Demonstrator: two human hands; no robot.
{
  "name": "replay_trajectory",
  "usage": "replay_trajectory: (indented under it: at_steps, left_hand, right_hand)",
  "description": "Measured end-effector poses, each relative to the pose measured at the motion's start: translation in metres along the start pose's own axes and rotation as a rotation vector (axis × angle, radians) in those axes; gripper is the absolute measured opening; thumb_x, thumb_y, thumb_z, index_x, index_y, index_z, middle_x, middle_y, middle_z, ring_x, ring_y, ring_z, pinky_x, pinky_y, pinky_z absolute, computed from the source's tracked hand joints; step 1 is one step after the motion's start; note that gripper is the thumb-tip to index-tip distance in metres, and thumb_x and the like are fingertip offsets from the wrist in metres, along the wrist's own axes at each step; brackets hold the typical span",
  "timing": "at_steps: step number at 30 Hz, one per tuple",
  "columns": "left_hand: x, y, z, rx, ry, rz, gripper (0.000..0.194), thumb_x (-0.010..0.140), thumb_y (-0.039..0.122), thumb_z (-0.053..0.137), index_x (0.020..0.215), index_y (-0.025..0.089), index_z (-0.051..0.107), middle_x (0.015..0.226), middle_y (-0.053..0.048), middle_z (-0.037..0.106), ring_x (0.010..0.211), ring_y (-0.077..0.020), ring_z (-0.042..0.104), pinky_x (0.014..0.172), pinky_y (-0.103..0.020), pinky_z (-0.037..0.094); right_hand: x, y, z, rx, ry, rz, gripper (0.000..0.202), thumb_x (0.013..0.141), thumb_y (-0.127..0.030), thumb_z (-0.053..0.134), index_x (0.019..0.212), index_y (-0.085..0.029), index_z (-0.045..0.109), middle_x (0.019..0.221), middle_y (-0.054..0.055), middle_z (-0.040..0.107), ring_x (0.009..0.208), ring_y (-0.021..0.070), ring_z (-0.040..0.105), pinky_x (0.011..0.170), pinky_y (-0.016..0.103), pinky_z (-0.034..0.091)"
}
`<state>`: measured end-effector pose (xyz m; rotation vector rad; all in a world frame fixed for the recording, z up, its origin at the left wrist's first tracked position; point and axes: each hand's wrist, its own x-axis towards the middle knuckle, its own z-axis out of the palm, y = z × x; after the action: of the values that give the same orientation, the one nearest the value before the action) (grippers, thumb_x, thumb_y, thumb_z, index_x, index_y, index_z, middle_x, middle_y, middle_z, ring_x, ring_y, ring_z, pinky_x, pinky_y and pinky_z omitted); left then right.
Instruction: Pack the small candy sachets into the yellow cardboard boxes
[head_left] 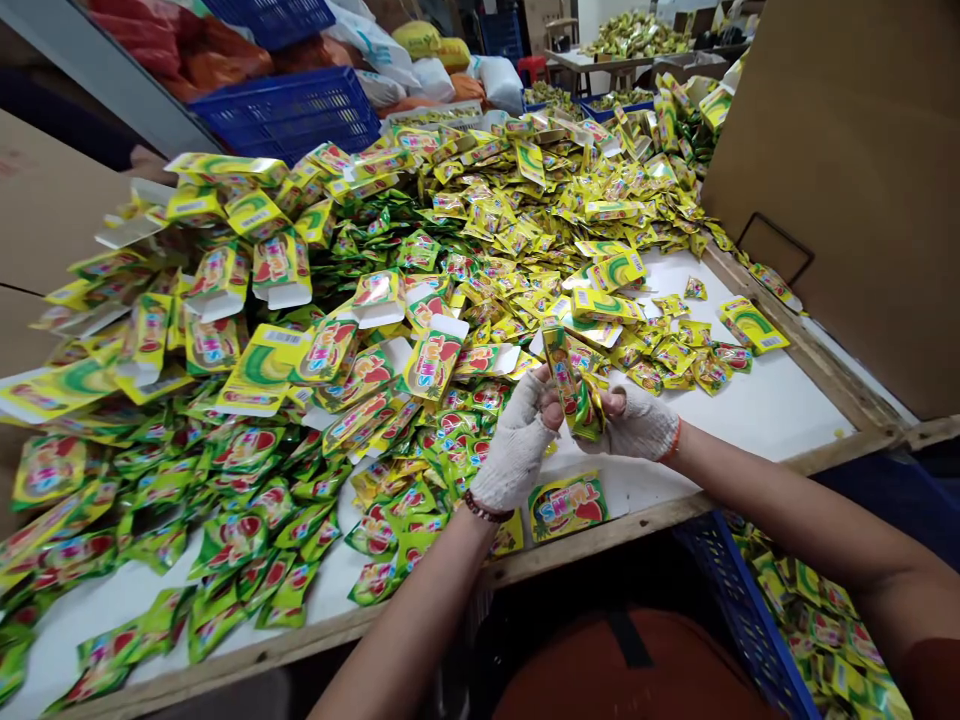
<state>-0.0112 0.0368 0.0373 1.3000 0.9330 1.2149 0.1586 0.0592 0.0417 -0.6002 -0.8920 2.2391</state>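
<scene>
Both hands wear white fingerless gloves and meet above the white tabletop (645,490). My left hand (523,440) is closed round the left side of a narrow yellow box (560,362), which stands upright. From the right, my right hand (636,420) pinches green candy packets (587,412) against the box's lower end; whether they are partly inside it cannot be made out. Just below the hands a yellow box (568,507) lies flat near the table's front edge. Green packets (232,540) and open yellow boxes (217,275) are heaped to the left, yellow packets (517,220) behind.
A wooden rim (630,525) edges the table. Large cardboard (840,200) stands at the right, with a black wire handle beside it. A blue crate (739,610) of packets is below at the right; another blue crate (292,115) and sacks stand behind.
</scene>
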Motion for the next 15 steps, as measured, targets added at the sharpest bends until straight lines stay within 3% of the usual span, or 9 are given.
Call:
replay_trajectory:
  at_steps: [3, 5, 6, 9, 11, 12, 15]
  left_hand:
    - [0.002, 0.017, -0.011, 0.171, 0.106, 0.217, 0.079, 0.082, 0.073, 0.053, 0.141, 0.022, 0.043, 0.134, -0.016, 0.056, 0.129, -0.0294, 0.053, 0.106, -0.043, 0.045]
    - [0.002, 0.035, -0.024, 0.405, 0.183, 0.398, 0.085, 0.081, 0.079, 0.048, 0.144, 0.022, 0.039, 0.140, -0.017, 0.050, 0.138, -0.0322, 0.043, 0.114, -0.049, 0.036]
    - [0.002, 0.043, -0.030, 0.582, 0.151, 0.453, 0.088, 0.078, 0.078, 0.053, 0.144, 0.023, 0.038, 0.141, -0.016, 0.049, 0.141, -0.0344, 0.038, 0.117, -0.052, 0.030]
    - [-0.001, 0.057, -0.038, 1.141, -0.145, 0.475, 0.084, 0.069, 0.057, 0.076, 0.139, 0.025, 0.046, 0.133, -0.013, 0.057, 0.138, -0.0406, 0.040, 0.117, -0.065, 0.017]
    - [-0.002, 0.053, -0.036, 1.368, -0.275, 0.428, 0.069, 0.070, 0.038, 0.076, 0.133, 0.022, 0.052, 0.120, -0.012, 0.063, 0.123, -0.0380, 0.053, 0.113, -0.063, 0.027]
    - [-0.002, 0.047, -0.034, 1.429, -0.280, 0.390, 0.061, 0.071, 0.032, 0.073, 0.128, 0.020, 0.055, 0.114, -0.013, 0.064, 0.114, -0.0354, 0.058, 0.108, -0.058, 0.036]
    - [-0.001, 0.027, -0.033, 1.466, -0.151, 0.272, 0.041, 0.075, 0.031, 0.068, 0.111, 0.016, 0.060, 0.104, -0.014, 0.063, 0.097, -0.0308, 0.060, 0.086, -0.044, 0.051]
  right_hand:
    - [0.001, -0.009, -0.003, -0.084, 0.059, -0.014, 0.047, 0.065, -0.049, 0.082, 0.098, -0.020, 0.064, 0.086, 0.004, 0.072, 0.070, 0.0148, 0.066, 0.057, 0.024, 0.052]
    - [0.000, -0.017, -0.004, -0.255, 0.098, -0.027, 0.051, 0.065, -0.048, 0.083, 0.102, -0.017, 0.066, 0.086, 0.005, 0.072, 0.068, 0.0151, 0.065, 0.055, 0.024, 0.050]
    - [-0.001, -0.020, -0.004, -0.365, 0.118, -0.034, 0.052, 0.065, -0.046, 0.083, 0.104, -0.016, 0.067, 0.086, 0.005, 0.072, 0.068, 0.0151, 0.064, 0.055, 0.024, 0.050]
    - [-0.001, -0.023, -0.003, -0.699, 0.166, -0.065, 0.050, 0.067, -0.042, 0.082, 0.106, -0.014, 0.069, 0.087, 0.004, 0.070, 0.074, 0.0160, 0.064, 0.063, 0.026, 0.052]
    - [0.000, -0.021, -0.002, -0.867, 0.175, -0.124, 0.046, 0.069, -0.044, 0.080, 0.102, -0.014, 0.070, 0.088, 0.004, 0.069, 0.078, 0.0174, 0.063, 0.069, 0.029, 0.053]
    - [0.000, -0.019, -0.001, -0.922, 0.192, -0.175, 0.044, 0.072, -0.046, 0.078, 0.101, -0.014, 0.070, 0.090, 0.005, 0.069, 0.080, 0.0179, 0.063, 0.071, 0.030, 0.053]
    - [0.004, -0.012, 0.000, -0.979, 0.384, -0.387, 0.043, 0.083, -0.052, 0.065, 0.107, -0.016, 0.066, 0.095, 0.006, 0.068, 0.077, 0.0171, 0.061, 0.068, 0.030, 0.053]
